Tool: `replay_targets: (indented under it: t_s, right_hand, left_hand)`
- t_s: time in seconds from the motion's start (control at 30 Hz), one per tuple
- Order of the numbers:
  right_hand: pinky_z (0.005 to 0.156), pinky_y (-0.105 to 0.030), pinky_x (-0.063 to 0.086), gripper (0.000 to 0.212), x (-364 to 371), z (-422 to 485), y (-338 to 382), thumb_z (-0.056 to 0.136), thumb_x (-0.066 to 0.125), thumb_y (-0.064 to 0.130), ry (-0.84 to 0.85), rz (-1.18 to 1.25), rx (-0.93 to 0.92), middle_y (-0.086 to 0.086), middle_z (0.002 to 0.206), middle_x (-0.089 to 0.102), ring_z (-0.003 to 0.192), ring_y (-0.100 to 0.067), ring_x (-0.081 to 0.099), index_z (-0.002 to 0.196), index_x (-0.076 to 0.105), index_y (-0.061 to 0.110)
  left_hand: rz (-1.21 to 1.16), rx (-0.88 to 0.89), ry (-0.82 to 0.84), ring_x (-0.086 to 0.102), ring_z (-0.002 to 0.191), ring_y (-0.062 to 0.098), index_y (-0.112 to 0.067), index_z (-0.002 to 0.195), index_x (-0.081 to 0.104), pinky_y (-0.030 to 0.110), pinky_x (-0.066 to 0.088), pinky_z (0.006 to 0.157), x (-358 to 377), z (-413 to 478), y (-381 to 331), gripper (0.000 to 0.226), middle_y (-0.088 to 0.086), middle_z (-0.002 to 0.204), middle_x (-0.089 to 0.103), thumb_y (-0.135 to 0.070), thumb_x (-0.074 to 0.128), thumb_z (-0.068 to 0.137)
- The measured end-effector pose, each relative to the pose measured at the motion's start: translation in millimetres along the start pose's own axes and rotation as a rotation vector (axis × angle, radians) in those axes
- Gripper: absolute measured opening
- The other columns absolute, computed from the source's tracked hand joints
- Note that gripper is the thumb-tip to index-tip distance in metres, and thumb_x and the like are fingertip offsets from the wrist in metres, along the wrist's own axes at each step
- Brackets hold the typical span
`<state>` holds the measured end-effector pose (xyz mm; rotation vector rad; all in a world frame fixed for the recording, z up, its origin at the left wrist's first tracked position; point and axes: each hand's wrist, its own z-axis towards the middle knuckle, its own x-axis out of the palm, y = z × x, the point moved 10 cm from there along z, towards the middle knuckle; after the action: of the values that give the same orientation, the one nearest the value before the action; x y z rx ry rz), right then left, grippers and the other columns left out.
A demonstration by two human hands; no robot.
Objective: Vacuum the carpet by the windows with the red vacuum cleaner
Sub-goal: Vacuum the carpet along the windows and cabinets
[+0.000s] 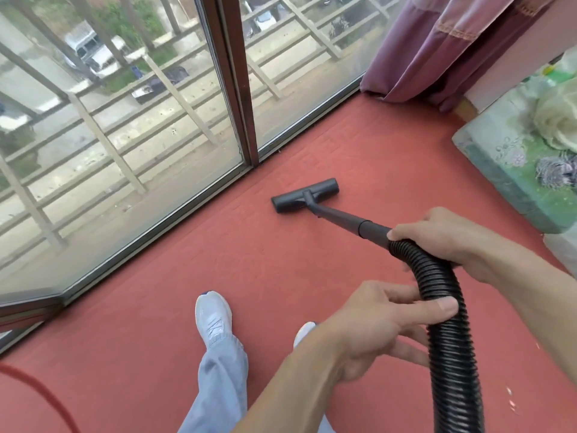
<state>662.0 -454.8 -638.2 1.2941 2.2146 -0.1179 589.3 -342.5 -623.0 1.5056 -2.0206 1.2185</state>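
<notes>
Hose point(449, 370) being held by left grip point(384, 323) and right grip point(443, 242), both curled round it, floor head point(305, 195) on carpet point(218, 260).

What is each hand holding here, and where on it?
Both hold the black ribbed hose: the right hand grips its end where it joins the wand, the left hand grips it farther along.

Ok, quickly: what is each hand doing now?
Left hand: grips the black ribbed plastic hose.
Right hand: grips the same hose where it meets the dark grey tube.
</notes>
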Motion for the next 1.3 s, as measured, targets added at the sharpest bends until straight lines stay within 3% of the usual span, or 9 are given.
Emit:
replay_targets:
  t_s: [0.3,0.5,0.63,0.8,0.87,0.97,1.07,1.17,1.3]
  right_hand:
    - [0.073,-0.051,0.058,0.035,22,-1,9,0.084,0.064,0.023,-0.092,0.237,-0.073,-0.025,0.074,0.072,0.059,-0.031,0.066,0.081,0.070,-0.011]
    - [0.075,-0.055,0.059,0.050,24,26,22,0.057,0.058,0.042,-0.148,0.271,-0.046,-0.019,0.081,0.073,0.077,-0.040,0.071,0.084,0.070,0.002]
    - [0.078,-0.044,0.058,0.042,26,41,3,0.070,0.060,0.038,-0.177,0.227,0.023,-0.015,0.094,0.073,0.087,-0.036,0.070,0.094,0.067,0.005]
    - [0.056,-0.030,0.050,0.025,17,24,-45,0.082,0.065,0.032,-0.086,0.131,0.120,-0.012,0.086,0.071,0.078,-0.032,0.070,0.086,0.062,0.008]
    - [0.057,-0.032,0.054,0.026,12,7,-70,0.081,0.068,0.029,-0.036,0.227,0.166,-0.013,0.083,0.073,0.070,-0.029,0.070,0.090,0.066,0.005]
    - [0.073,-0.046,0.060,0.030,13,-28,-113,0.081,0.070,0.030,-0.024,0.509,0.228,-0.017,0.079,0.076,0.067,-0.030,0.070,0.090,0.071,0.002]
    - [0.069,-0.042,0.057,0.030,26,-71,-151,0.083,0.070,0.029,-0.059,0.718,0.311,-0.017,0.070,0.073,0.059,-0.027,0.067,0.081,0.073,0.000]
    - [0.062,-0.037,0.052,0.032,38,-100,-180,0.085,0.069,0.028,-0.141,0.850,0.385,-0.020,0.069,0.073,0.054,-0.026,0.065,0.075,0.074,-0.003]
    - [0.066,-0.037,0.057,0.033,47,-93,-204,0.088,0.068,0.032,-0.225,0.970,0.456,-0.019,0.076,0.075,0.064,-0.028,0.071,0.086,0.073,-0.001]
  left_hand:
    - [-0.032,0.005,-0.084,0.053,0.088,0.023,-0.001,0.117,0.069,0.036,0.059,0.081,-25,-13,8,0.035,0.005,0.098,0.066,-0.027,0.068,0.093]
    - [-0.011,0.022,-0.174,0.056,0.087,0.023,-0.005,0.115,0.071,0.041,0.059,0.087,-49,-5,-4,0.034,0.005,0.096,0.067,-0.031,0.066,0.094]
    - [-0.016,-0.026,-0.244,0.058,0.081,0.022,-0.002,0.112,0.071,0.034,0.058,0.076,-48,6,8,0.036,0.005,0.090,0.066,-0.034,0.062,0.095]
    - [0.025,-0.170,-0.041,0.054,0.091,0.028,-0.006,0.104,0.071,0.039,0.057,0.084,-14,8,29,0.032,0.011,0.099,0.066,-0.035,0.063,0.095]
    - [0.082,-0.250,0.094,0.055,0.094,0.029,-0.007,0.103,0.070,0.041,0.057,0.087,7,5,33,0.031,0.014,0.103,0.065,-0.036,0.062,0.095]
    - [0.191,-0.355,0.254,0.059,0.088,0.025,-0.007,0.101,0.070,0.034,0.057,0.078,33,-1,33,0.029,0.014,0.100,0.066,-0.034,0.061,0.096]
    - [0.296,-0.464,0.383,0.060,0.086,0.026,-0.005,0.096,0.070,0.029,0.059,0.070,55,-8,38,0.025,0.016,0.097,0.065,-0.028,0.062,0.096]
    - [0.332,-0.550,0.439,0.062,0.078,0.021,-0.006,0.092,0.071,0.028,0.060,0.067,69,-14,51,0.022,0.015,0.094,0.065,-0.026,0.064,0.096]
    - [0.359,-0.566,0.384,0.062,0.080,0.022,-0.006,0.096,0.071,0.027,0.059,0.067,67,-6,60,0.028,0.013,0.094,0.065,-0.033,0.062,0.096]
